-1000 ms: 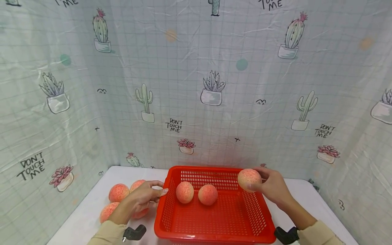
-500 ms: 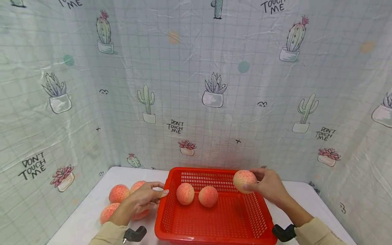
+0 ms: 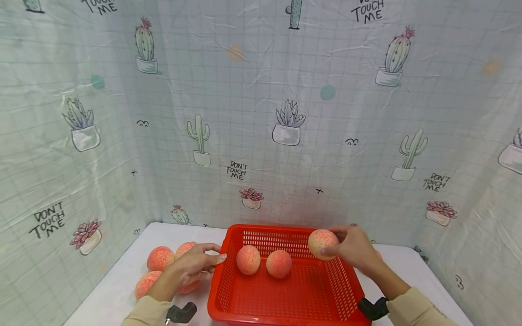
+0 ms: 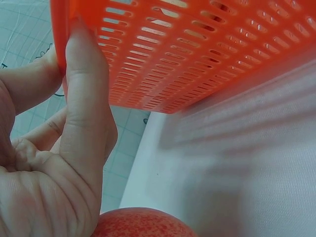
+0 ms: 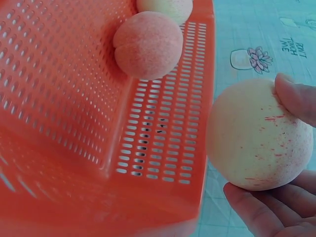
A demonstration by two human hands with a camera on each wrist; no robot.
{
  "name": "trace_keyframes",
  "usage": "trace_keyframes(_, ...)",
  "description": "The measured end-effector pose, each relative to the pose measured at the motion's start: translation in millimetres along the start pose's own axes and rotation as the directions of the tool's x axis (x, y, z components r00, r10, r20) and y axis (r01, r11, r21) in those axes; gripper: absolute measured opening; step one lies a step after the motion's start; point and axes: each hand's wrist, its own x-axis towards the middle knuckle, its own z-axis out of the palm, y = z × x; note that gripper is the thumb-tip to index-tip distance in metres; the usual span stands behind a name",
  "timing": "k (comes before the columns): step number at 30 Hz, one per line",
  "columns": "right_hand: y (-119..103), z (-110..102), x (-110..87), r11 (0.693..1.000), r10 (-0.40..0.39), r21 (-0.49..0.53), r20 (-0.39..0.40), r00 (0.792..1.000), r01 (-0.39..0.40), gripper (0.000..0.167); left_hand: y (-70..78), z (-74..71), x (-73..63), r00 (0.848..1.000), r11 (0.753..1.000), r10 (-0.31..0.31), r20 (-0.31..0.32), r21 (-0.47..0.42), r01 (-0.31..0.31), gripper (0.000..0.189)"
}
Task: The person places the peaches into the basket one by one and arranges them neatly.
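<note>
A red plastic basket (image 3: 281, 294) with slotted walls stands at the front middle of the table. Two pinkish peaches lie inside it, a left peach (image 3: 248, 260) and a right peach (image 3: 279, 264). My left hand (image 3: 196, 264) pinches the basket's left rim; in the left wrist view the thumb (image 4: 84, 98) lies along the slotted wall. At the basket's back right corner, my right hand (image 3: 354, 248) grips a pale peach (image 3: 323, 244) between thumb and fingers. In the right wrist view this held peach (image 5: 259, 134) overlaps the rim's outer edge.
Several more peaches (image 3: 161, 258) sit on the white table (image 3: 106, 299) left of the basket, partly behind my left hand. A sliver of another peach (image 3: 379, 254) shows behind my right wrist. A cactus-print sheet (image 3: 261, 113) hangs around the back and sides.
My right hand has carried the peach a little left, further over the basket. A pink sliver now shows behind the right wrist. The left hand stays at the rim; the whole view has shifted slightly.
</note>
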Motion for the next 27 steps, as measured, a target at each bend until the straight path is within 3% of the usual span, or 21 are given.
trace_keyframes(27, 4, 23, 10.7, 0.993, 0.039, -0.105, -0.066, 0.997, -0.046, 0.057, 3.1, 2.1, -3.9, 1.000, 1.000, -0.022, -0.013, 0.001, 0.022, 0.040)
